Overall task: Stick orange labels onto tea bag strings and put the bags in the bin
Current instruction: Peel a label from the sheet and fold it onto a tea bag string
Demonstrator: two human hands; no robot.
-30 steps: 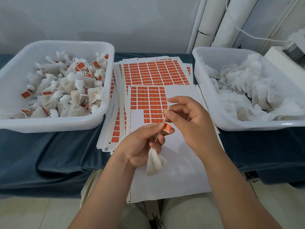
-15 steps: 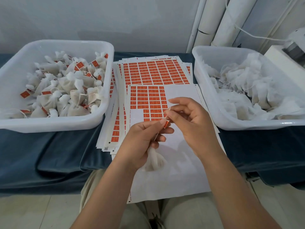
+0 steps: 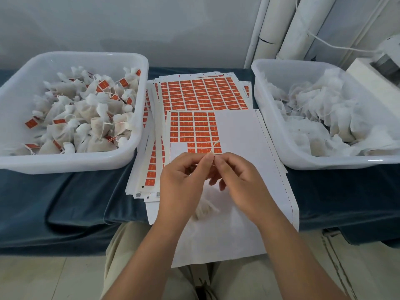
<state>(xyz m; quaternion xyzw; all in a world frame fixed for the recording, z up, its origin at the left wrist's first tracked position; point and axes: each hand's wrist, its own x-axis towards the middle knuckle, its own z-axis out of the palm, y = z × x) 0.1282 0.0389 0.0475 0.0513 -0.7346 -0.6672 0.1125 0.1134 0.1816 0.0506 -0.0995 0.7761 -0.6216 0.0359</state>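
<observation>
- The tea bag [image 3: 203, 210] is a small pouch of thin white mesh, blurred, hanging below the two hands near the middle of the counter [image 3: 65, 202], which is draped in smooth dark blue cloth.
- Its pale string [image 3: 214, 146] curls up in a thin loop just above the fingertips.
- The left hand [image 3: 181, 180] and right hand [image 3: 240, 180] meet tip to tip, each pinching the string between thumb and forefinger; the fingers hide any label there.
- Under the hands lies a white backing sheet [image 3: 238, 131] with rows of small orange rectangular labels [image 3: 194, 128] at its far left part, on a fanned stack of fuller sheets [image 3: 203, 94].
- A translucent white plastic left bin [image 3: 65, 163] holds labelled bags [image 3: 86, 118]; the right bin [image 3: 324, 163] holds plain crumpled bags [image 3: 324, 109].
- White pipes [image 3: 303, 24] stand far right.
</observation>
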